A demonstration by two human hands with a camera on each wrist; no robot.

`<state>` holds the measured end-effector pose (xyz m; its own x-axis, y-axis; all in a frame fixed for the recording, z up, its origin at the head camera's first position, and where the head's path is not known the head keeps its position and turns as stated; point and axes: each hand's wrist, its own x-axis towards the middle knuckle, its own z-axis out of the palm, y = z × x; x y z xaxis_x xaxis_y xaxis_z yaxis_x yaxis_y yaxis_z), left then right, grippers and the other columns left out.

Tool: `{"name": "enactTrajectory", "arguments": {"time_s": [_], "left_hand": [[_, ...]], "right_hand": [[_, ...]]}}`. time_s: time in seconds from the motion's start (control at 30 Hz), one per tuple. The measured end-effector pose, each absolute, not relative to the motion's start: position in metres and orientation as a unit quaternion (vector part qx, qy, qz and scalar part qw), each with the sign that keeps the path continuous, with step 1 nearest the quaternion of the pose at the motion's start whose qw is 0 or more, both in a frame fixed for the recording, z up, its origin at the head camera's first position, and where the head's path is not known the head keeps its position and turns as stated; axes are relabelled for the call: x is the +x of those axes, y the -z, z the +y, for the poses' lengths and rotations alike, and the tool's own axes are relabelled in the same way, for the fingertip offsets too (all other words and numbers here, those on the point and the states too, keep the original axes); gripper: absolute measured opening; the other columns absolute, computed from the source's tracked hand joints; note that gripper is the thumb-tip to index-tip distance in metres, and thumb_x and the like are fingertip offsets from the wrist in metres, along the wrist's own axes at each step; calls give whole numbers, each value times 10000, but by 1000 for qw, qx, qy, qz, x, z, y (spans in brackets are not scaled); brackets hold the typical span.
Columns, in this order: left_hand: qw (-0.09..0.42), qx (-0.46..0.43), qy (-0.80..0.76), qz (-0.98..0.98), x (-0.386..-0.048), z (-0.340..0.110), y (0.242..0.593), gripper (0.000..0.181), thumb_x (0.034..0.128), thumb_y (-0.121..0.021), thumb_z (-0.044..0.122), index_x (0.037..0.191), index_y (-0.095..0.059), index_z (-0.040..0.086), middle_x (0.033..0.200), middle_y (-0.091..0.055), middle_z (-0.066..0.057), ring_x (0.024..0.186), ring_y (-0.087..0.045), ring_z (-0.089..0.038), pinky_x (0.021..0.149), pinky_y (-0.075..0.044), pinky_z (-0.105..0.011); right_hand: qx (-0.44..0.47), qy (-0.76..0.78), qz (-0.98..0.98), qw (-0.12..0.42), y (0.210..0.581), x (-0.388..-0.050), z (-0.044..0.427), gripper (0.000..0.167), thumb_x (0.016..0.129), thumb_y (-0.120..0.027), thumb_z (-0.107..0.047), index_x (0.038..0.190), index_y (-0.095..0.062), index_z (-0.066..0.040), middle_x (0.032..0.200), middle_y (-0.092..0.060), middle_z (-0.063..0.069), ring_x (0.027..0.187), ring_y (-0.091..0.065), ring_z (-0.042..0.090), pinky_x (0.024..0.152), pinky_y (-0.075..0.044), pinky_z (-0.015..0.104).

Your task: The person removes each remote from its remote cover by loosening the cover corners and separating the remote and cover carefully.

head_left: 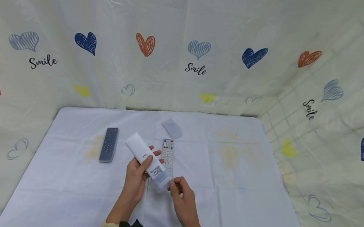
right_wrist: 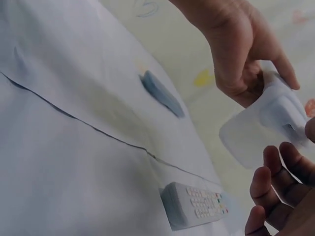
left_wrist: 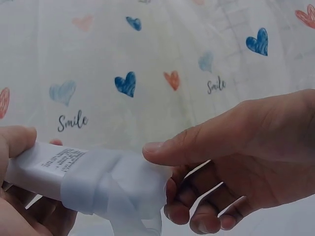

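Observation:
My left hand [head_left: 135,182] grips a white remote control [head_left: 138,149], held slantwise above the table with its back, which bears a printed label, facing up. Over the remote's lower end lies a translucent soft sleeve [head_left: 163,182]. My right hand [head_left: 185,204] pinches the edge of this sleeve between thumb and fingers. In the left wrist view the sleeve [left_wrist: 86,184] wraps the near end of the remote, and a loose flap hangs down. The right wrist view shows the sleeve [right_wrist: 246,137] standing out past the remote's end.
A light grey remote [head_left: 168,152] with coloured buttons lies on the white table cloth [head_left: 242,208] behind the hands. To the left lies a dark remote [head_left: 109,144]. Another translucent sleeve [head_left: 172,129] is at the back. Heart-printed curtains surround the table.

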<state>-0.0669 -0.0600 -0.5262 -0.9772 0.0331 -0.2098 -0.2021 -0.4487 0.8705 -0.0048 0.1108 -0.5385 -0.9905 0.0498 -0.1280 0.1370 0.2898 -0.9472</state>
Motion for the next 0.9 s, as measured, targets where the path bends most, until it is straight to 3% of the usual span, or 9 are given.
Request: {"name": "enactTrajectory", "arguments": {"time_s": [0.13,0.3,0.43,0.7,0.9], "left_hand": [[56,-78,-836,541,-67,-59,526,525,1051,-634,339,1488,-479,92,1302,-710,-59,1109,-759,-214,985,-583,-333],[20,-83,-818,569,-68,-55,526,525,1044,-636,390,1452,-502,89,1211,-691,-55,1039,-765,-194,942,-598,-321],[-6,-93,-812,577,-68,-52,528,505,1050,-629,383,1435,-506,80,1174,-674,-57,1001,-751,-182,904,-608,-308],[-18,-114,-829,547,-69,-49,533,426,1061,-622,336,1406,-528,105,1180,-651,-96,1050,-719,-292,916,-605,-331],[-11,-120,-835,536,-69,-50,532,412,1069,-608,327,1398,-529,93,1183,-641,-66,1033,-721,-238,923,-605,-339]], "right_hand": [[43,582,811,42,537,-6,111,236,1061,-587,-441,1050,-650,-214,913,-693,-45,789,-591,87,735,-498,246],[22,616,787,41,537,-7,111,233,1057,-617,-353,969,-656,-141,855,-665,26,772,-615,169,728,-505,244],[21,642,765,54,538,-6,111,233,1057,-623,-305,942,-648,-103,840,-639,50,767,-615,162,736,-524,265],[45,647,758,64,539,-2,111,261,1059,-616,-296,956,-658,-60,831,-622,19,754,-586,100,730,-507,264],[50,643,762,53,534,3,110,255,1053,-626,-257,936,-657,-33,804,-615,22,731,-566,89,717,-482,255]]}}
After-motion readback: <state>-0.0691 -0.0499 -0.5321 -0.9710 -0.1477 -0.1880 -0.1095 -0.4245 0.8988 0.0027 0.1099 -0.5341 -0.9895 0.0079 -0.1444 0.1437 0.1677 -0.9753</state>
